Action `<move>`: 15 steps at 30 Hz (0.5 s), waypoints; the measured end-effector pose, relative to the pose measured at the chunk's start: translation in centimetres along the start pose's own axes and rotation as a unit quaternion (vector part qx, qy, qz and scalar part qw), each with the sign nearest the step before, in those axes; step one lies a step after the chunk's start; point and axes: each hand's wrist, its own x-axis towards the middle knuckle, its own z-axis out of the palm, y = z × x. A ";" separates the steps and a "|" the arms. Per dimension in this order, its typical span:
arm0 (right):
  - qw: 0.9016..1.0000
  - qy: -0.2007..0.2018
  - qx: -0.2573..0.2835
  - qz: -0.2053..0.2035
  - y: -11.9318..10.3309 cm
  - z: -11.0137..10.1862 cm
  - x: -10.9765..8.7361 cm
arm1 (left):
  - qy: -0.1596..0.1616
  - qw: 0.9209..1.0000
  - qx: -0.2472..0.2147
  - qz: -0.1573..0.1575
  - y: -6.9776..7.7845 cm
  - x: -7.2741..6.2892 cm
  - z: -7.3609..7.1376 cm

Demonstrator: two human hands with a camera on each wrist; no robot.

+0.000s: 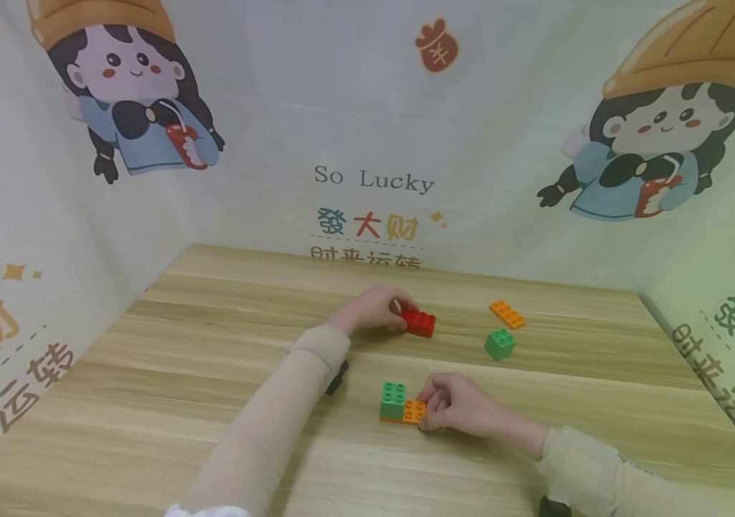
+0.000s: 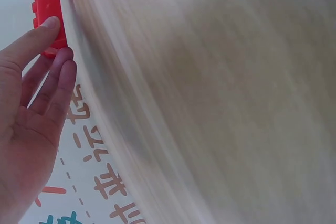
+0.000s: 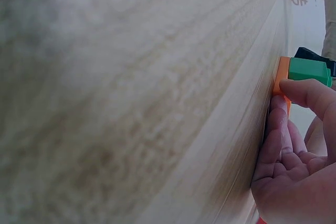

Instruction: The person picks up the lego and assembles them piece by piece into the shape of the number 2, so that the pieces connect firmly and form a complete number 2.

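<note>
Sleeves (image 1: 590,459) nearest — my right hand (image 1: 460,406) pinches a green-topped orange brick (image 1: 414,411). My left hand (image 1: 375,309) grips a red brick (image 1: 420,324), seemingly endwise.

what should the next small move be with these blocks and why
Probably bring the red block toward the bare studs of the near orange block. The left grip already holds the red one, the right grip pinches the near orange block's end, and a green block covers only part of its top.
</note>
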 end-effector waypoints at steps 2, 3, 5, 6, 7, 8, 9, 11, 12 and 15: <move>1.000 -0.002 0.001 0.000 -0.1 0.0 0.0 | 0.008 1.000 -0.006 0.007 -0.1 -0.2 -0.1; 1.000 -0.002 0.000 -0.001 -0.1 0.1 0.0 | 0.012 1.000 -0.006 0.011 -0.1 -0.3 -0.2; 1.000 -0.002 0.000 -0.002 -0.2 0.1 -0.1 | 0.017 1.000 -0.008 0.022 -0.1 -0.5 -0.4; 1.000 -0.002 -0.001 -0.003 -0.2 0.1 -0.1 | 0.020 0.999 -0.009 0.028 -0.1 -0.6 -0.5; 1.000 -0.001 -0.004 -0.004 -0.2 0.1 0.0 | 0.022 0.999 -0.009 0.033 0.0 -0.8 -0.6; 1.000 0.001 -0.005 -0.005 -0.2 0.1 0.0 | 0.025 0.999 -0.007 0.039 0.0 -0.9 -0.7; 1.000 0.003 -0.008 -0.006 -0.2 0.1 0.0 | 0.029 0.999 -0.003 0.044 0.0 -1.1 -0.8; 1.000 0.005 -0.011 -0.004 -0.1 0.1 0.1 | 0.033 0.998 0.000 0.054 0.2 -1.4 -1.1; 1.000 0.006 -0.014 -0.003 -0.1 0.1 0.1 | 0.036 0.997 0.001 0.062 0.2 -1.6 -1.2; 1.000 0.006 -0.018 0.003 0.0 0.1 0.1 | 0.041 0.996 -0.003 0.080 0.2 -2.1 -1.4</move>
